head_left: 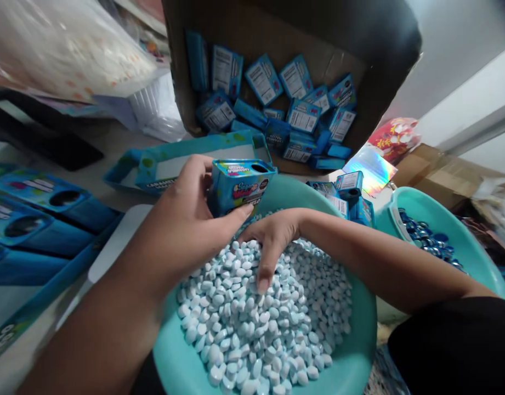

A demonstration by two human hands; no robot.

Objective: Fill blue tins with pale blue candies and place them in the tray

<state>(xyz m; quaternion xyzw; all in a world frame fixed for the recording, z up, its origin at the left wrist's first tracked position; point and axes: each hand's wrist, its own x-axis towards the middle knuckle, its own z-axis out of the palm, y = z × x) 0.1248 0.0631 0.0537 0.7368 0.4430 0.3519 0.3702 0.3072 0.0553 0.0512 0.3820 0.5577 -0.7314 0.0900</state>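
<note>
My left hand (194, 208) is closed around a small blue candy box (240, 189), held upright above the far rim of a turquoise basin. A dark round hole shows in the box's top. White and pale-blue candies (260, 323) fill much of the basin (361, 334). My right hand (272, 241) is dug into the candies just below the box. Its thumb points down into the pile, and its other fingers are mostly buried, curled round candies.
An open carton (272, 16) behind the basin contains several blue boxes (304, 115). Blue display trays (203, 153) lie at the back; one at left has boxes with holes (26, 222). A second basin (474, 241) at right holds shiny blue caps (429, 238).
</note>
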